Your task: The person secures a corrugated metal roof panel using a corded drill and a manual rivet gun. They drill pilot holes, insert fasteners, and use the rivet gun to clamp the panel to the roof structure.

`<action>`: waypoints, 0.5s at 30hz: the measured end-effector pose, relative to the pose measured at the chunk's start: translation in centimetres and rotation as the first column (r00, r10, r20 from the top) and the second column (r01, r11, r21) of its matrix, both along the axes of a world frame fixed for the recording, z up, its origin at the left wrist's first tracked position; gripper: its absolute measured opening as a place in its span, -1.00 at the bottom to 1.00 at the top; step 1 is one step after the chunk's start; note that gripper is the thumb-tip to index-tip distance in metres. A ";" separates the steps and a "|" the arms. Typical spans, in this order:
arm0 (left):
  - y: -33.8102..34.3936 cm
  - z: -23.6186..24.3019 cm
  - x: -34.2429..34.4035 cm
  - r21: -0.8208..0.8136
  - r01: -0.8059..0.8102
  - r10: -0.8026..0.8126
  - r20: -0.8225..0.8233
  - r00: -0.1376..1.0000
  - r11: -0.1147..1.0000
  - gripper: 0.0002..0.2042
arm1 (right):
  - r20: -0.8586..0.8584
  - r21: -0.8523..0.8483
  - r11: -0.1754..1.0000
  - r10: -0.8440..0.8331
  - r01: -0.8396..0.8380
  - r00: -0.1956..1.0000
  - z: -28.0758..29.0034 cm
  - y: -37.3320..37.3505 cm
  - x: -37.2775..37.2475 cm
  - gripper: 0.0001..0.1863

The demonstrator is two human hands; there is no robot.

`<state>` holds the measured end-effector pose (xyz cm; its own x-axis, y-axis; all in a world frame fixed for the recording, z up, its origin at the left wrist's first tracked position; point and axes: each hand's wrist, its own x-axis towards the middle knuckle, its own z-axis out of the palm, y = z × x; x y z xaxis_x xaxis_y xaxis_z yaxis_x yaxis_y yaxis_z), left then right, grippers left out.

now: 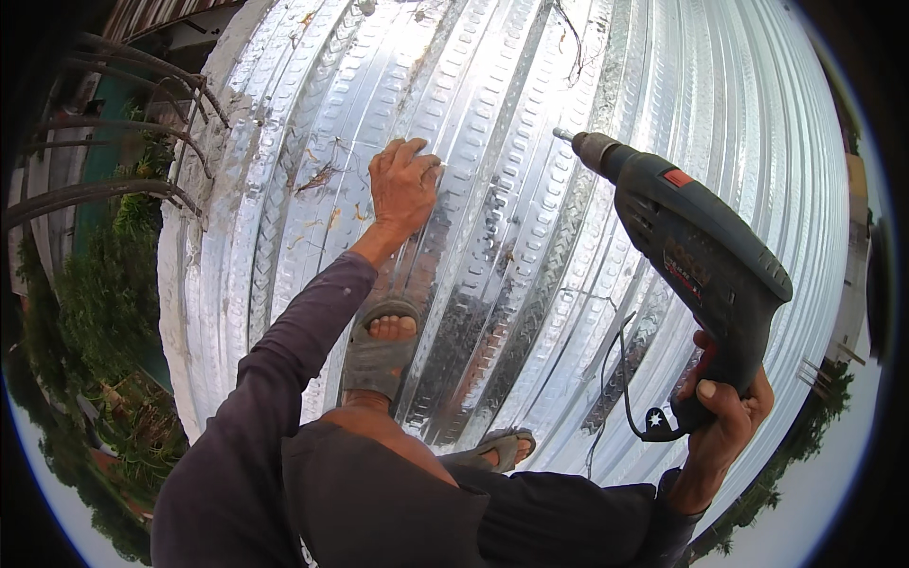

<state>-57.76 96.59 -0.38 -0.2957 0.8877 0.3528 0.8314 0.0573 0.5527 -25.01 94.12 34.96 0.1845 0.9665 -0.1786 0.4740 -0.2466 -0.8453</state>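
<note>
My right hand point(727, 417) grips the handle of a dark power drill point(696, 232) with a red switch on its body. Its chuck and a short silvery socket bit point(563, 134) point up and left, seemingly above the sheet. A black cord hangs from the handle's base. My left hand point(405, 185) is lowered to the shiny ribbed metal decking point(478, 275), its fingers curled and closed. What they pinch, if anything, is hidden or too small to name.
My sandaled feet point(383, 350) stand on the decking, one ahead of the other. Bent rebar point(114, 189) juts from the rough concrete edge point(175, 284) on the left, with plants point(104, 312) beyond it. Dry twigs point(320, 177) and a thin wire point(576, 43) lie on the metal.
</note>
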 end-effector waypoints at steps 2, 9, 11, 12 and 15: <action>-0.5 0.8 1.1 -0.008 -0.004 0.005 0.078 0.997 1.000 -0.71 | 0.041 -0.011 1.000 0.017 -0.016 0.999 0.9 -0.1 0.1 -0.29; -6.5 3.5 2.0 0.056 -0.065 0.041 0.360 0.932 0.996 -0.79 | -0.033 -0.155 0.987 0.041 -0.045 0.999 0.3 0.6 -2.9 -0.40; -7.6 4.2 2.5 0.016 -0.060 0.047 0.452 0.891 0.998 -0.80 | 0.063 -0.153 0.986 0.080 -0.070 0.995 0.7 0.0 -2.3 -0.39; -7.7 4.8 2.0 0.016 -0.068 0.046 0.577 0.816 0.998 -0.83 | 0.094 -0.143 0.986 0.104 -0.090 0.990 0.7 -0.1 -2.0 -0.39; -6.9 9.0 0.9 -0.140 -0.088 0.165 0.814 0.558 0.986 -0.83 | 0.134 -0.138 0.985 0.125 -0.106 0.983 1.2 0.1 -3.2 -0.39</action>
